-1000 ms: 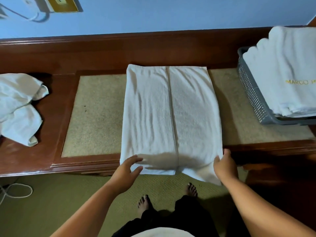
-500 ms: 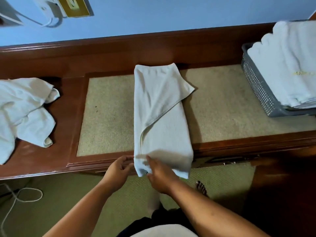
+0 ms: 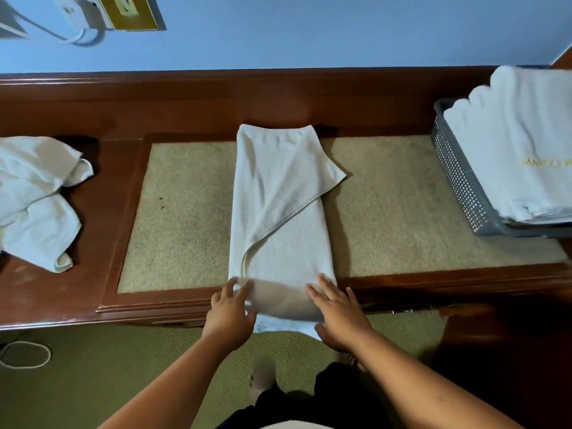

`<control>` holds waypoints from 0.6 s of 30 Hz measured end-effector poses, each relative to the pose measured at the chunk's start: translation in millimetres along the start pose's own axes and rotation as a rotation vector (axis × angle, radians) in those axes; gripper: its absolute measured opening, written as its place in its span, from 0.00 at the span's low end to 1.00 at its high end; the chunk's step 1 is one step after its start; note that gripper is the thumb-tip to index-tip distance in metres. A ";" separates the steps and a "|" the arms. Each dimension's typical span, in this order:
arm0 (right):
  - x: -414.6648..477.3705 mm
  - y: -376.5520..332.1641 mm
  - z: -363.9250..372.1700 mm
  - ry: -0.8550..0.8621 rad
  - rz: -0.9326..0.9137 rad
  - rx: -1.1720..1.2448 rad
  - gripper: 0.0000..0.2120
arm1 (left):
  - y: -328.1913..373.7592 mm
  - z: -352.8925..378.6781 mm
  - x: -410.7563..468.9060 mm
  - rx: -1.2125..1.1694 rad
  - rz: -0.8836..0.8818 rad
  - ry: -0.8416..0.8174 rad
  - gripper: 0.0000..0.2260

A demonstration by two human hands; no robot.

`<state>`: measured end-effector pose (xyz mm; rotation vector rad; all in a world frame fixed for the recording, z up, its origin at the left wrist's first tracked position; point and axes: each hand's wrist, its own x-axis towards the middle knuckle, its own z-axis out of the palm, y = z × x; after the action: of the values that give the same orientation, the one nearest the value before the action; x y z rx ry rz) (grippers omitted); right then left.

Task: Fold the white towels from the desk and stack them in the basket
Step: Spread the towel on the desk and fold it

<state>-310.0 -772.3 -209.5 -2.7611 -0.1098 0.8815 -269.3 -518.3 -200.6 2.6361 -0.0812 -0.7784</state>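
Note:
A white towel (image 3: pixel 283 218) lies lengthwise on the desk's tan inlay, folded into a narrow strip, with its top layer askew and one corner poking out to the right. Its near end hangs over the desk's front edge. My left hand (image 3: pixel 230 309) lies flat with straight fingers on the near left corner. My right hand (image 3: pixel 335 308) presses flat on the near right corner. A grey perforated basket (image 3: pixel 458 178) at the right holds a stack of folded white towels (image 3: pixel 520 144). Crumpled white towels (image 3: pixel 34 199) lie at the desk's left end.
The wooden desk (image 3: pixel 93 298) has a raised back ledge against a blue wall. A wall socket plate with a white plug and cable (image 3: pixel 93 17) sits top left. A white cord (image 3: pixel 24 354) lies on the green carpet below. My feet stand under the desk edge.
The wide towel was folded over leftward into a narrow strip. My right hand then moved from the left corner to the right corner, and both hands now lie flat on the near end.

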 end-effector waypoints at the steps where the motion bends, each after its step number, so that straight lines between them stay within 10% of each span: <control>1: 1.1 0.9 -3.2 -0.016 -0.014 -0.009 0.39 | 1.6 -1.4 5.0 0.050 -0.025 0.004 0.26; 10: 24.0 31.5 -44.3 0.093 -0.230 -0.069 0.31 | 40.3 17.8 29.6 0.240 -0.033 0.298 0.20; 18: 67.8 39.8 -48.1 0.018 -0.197 -0.122 0.36 | 64.5 43.2 38.9 0.326 0.200 0.002 0.32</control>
<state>-227.0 -811.0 -219.6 -2.8064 -0.4381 0.8224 -256.0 -599.2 -229.1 2.8710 -0.5028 -0.7467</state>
